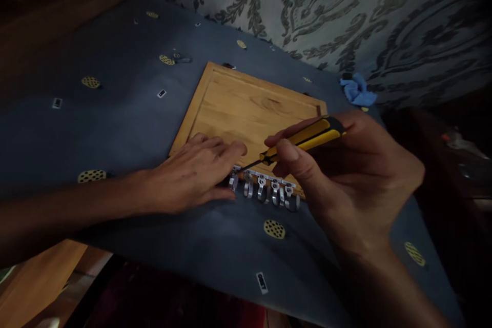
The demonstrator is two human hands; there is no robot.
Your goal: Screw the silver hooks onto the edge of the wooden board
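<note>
A framed wooden board (246,107) lies flat on the blue tablecloth. Along its near edge runs a metal hook rail (275,185) with several curved hooks hanging over the side. My left hand (196,171) rests on the board's near left corner, fingers over the wood, thumb apart below the edge beside the leftmost hook. In my right hand (346,179) is a yellow and black screwdriver (307,138), gripped by its handle between thumb and fingers. Its shaft slants down to the left, its tip at the rail's left end near my left hand. Whether the tip touches a screw I cannot tell.
The blue patterned tablecloth (126,128) covers the table around the board. A crumpled blue cloth (359,91) sits at the far right by the patterned wall (269,0). Small dark metal-looking pieces (182,59) lie at the back left. Brown furniture (69,5) stands at the upper left.
</note>
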